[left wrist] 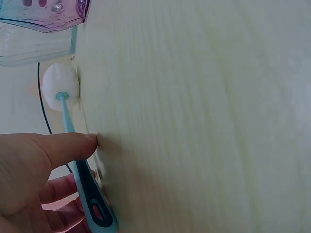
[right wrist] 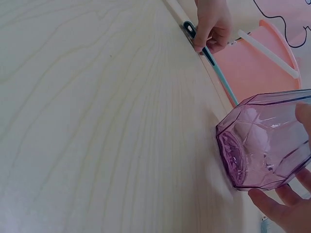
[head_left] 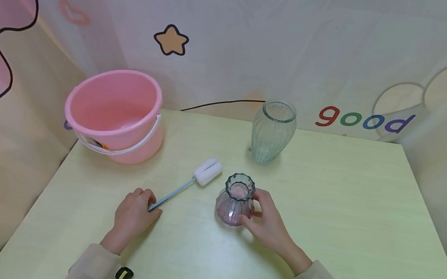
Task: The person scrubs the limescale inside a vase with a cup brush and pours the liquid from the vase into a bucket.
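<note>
We log left hand [head_left: 133, 215] pinching the brush [head_left: 175, 192], right hand [head_left: 270, 225] gripping the small vase [head_left: 233, 206]: a grasping step, we judge, the next move wanting steady holds.

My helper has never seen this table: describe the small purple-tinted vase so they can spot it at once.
On the table, start at the pink bucket at left and go right to the sponge brush. The small vase is just right of its white head and nearer the viewer. Its squat body, ruffled rim and purple tint set it apart from the taller clear vase behind.
</note>
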Demonstrator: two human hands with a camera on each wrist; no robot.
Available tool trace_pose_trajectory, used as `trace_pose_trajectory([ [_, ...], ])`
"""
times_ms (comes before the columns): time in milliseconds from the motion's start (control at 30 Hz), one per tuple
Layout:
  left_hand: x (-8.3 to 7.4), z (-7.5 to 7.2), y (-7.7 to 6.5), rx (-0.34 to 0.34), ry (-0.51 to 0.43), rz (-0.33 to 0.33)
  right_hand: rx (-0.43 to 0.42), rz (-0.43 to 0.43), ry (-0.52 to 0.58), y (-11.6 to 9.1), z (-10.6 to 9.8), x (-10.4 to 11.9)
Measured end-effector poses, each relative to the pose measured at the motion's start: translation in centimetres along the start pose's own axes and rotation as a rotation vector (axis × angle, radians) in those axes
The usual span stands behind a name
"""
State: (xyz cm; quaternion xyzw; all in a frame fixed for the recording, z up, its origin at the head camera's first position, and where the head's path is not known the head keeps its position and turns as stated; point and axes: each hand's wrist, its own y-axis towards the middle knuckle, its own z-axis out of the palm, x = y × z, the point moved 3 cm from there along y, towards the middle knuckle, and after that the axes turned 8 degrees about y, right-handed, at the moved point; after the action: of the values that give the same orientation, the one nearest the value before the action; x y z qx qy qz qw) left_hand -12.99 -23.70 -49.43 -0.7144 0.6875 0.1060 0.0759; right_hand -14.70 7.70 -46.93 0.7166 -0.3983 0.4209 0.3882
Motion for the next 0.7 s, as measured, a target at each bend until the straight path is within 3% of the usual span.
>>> trace_pose_trajectory([
  [200,0.0,0.0,0.0,0.015,-0.013,-0.021,-0.005,0.007,-0.002,0.1,0.1,-2.4],
  [467,0.0,0.0,-0.1,0.005,-0.027,-0.043,-0.008,-0.033,-0.001,0.0,0.1,-2.4],
  [700,-0.1,-0.3,-0.1,-0.049,-0.031,-0.009,-0.011,-0.044,-0.006,0.1,0.1,-2.5],
])
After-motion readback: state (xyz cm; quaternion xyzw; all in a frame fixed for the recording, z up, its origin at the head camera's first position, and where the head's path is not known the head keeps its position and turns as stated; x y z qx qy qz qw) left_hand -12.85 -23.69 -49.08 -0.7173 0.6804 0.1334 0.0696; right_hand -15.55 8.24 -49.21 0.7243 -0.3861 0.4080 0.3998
